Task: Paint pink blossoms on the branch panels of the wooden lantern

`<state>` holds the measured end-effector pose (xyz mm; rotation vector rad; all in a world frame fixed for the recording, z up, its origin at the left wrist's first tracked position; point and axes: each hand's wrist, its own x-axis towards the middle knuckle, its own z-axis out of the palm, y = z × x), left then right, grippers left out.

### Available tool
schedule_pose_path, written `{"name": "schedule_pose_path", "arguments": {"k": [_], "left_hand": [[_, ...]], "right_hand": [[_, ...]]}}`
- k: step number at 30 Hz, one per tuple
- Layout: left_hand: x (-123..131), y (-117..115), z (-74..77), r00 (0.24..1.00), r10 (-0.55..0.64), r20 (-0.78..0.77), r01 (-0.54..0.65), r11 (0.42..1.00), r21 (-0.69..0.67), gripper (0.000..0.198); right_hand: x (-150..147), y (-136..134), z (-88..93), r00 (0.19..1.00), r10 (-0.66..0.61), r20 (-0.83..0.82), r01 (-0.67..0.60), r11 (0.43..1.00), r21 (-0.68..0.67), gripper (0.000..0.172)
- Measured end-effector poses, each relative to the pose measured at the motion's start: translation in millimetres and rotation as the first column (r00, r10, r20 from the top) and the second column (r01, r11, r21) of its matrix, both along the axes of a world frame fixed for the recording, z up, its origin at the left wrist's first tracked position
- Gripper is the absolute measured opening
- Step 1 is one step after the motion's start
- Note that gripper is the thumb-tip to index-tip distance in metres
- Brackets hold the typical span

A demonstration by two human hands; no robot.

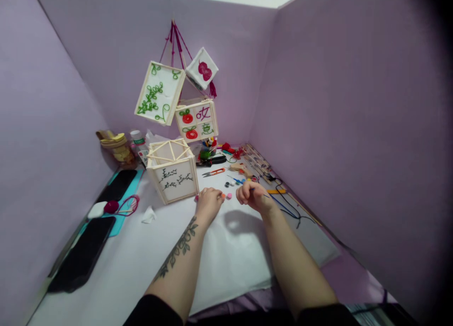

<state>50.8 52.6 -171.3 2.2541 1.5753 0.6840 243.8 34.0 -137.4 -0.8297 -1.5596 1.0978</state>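
Observation:
My left hand (208, 204) lies over a row of small paint pots, its fingers bent around them. An orange pot (223, 195) and a pink pot (230, 196) stick out by its fingertips, the rest hidden. To the right, my right hand (250, 194) is raised a little above the table, fingers closed on a thin dark-blue stick that looks like a paintbrush (252, 189). Left of my hands stands a wooden-framed lantern (177, 182) with dark branches painted on its white panel. White paper (233, 264) lies beneath my forearms.
Decorated lanterns (161, 92) hang at the back on purple cords. Orange snips (214, 172), black pliers (214, 161) and more paint pots (232, 184) lie behind my hands. Phones (85, 255), a yarn ball (111, 207) and crumpled tissue (148, 215) are left; dark cord (299, 217) lies right.

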Motion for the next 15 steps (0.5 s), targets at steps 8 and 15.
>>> {"name": "schedule_pose_path", "arguments": {"k": [8,15], "left_hand": [[4,-1,2.1,0.997,0.013,-0.077,-0.012,1.000,0.021,0.024],[7,-4,4.1,0.996,-0.002,-0.089,0.007,0.998,0.058,0.024]], "right_hand": [[1,18,-13.0,0.966,-0.197,0.165,0.199,0.980,0.008,0.004],[-6,10,-10.7,0.992,-0.128,0.006,0.128,0.992,0.002,0.047]]}}
